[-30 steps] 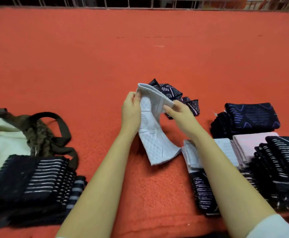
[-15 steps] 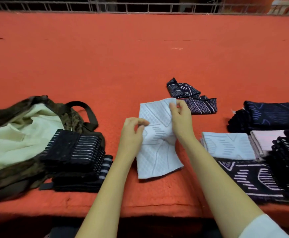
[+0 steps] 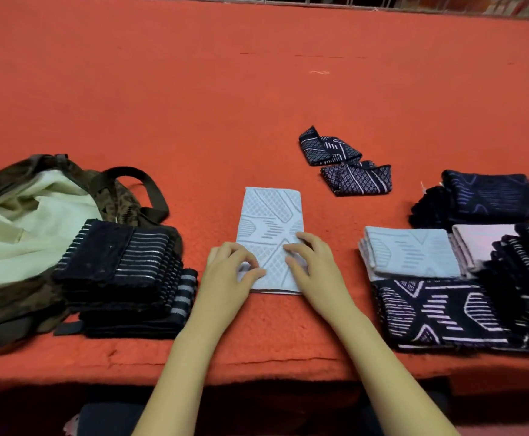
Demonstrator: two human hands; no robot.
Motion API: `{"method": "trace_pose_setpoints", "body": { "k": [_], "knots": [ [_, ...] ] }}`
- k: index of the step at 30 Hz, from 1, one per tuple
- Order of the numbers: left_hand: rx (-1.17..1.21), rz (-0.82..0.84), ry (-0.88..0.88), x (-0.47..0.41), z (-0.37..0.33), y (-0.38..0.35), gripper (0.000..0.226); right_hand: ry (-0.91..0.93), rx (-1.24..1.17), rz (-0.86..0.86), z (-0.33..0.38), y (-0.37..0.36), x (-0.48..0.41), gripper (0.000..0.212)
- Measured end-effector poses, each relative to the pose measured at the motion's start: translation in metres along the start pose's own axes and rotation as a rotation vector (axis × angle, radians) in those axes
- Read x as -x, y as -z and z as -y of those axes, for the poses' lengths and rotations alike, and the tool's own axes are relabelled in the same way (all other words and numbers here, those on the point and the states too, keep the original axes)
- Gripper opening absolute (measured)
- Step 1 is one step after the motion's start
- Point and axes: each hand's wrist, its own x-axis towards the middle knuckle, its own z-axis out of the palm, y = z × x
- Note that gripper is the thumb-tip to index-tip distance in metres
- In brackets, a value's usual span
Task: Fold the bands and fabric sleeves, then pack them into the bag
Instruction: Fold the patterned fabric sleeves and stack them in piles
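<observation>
Left grip [image 3: 235, 272]: fingers curled, pinching the near left edge of the pale sleeve [image 3: 269, 215].
Right grip [image 3: 310, 265]: fingers spread, pressing on its near right part.
Task thing: pale sleeve flat on the orange tabletop [image 3: 194, 105].
Left of it: folded dark stack [image 3: 118, 262] against the open bag [image 3: 121, 199].
Right of it: piled sleeves [image 3: 414, 253].

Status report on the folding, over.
Left hand pinches white sleeve, right hand presses it flat. Bag open. Dark stack rests against it.
</observation>
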Motion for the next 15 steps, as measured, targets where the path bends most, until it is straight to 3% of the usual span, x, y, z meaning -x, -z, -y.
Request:
{"method": "trace_pose_setpoints", "body": {
  "k": [6,15],
  "knots": [
    [-0.117,0.08,-0.119,0.011,0.0009,-0.003,0.042,0.041,0.023,-0.032,0.0013,0.0001,0.0035,0.022],
    [-0.236,0.11,-0.187,0.0147,-0.0038,-0.0043,0.033,0.006,-0.124,-0.057,0.0063,0.0058,0.0061,0.02]
  ]
}}
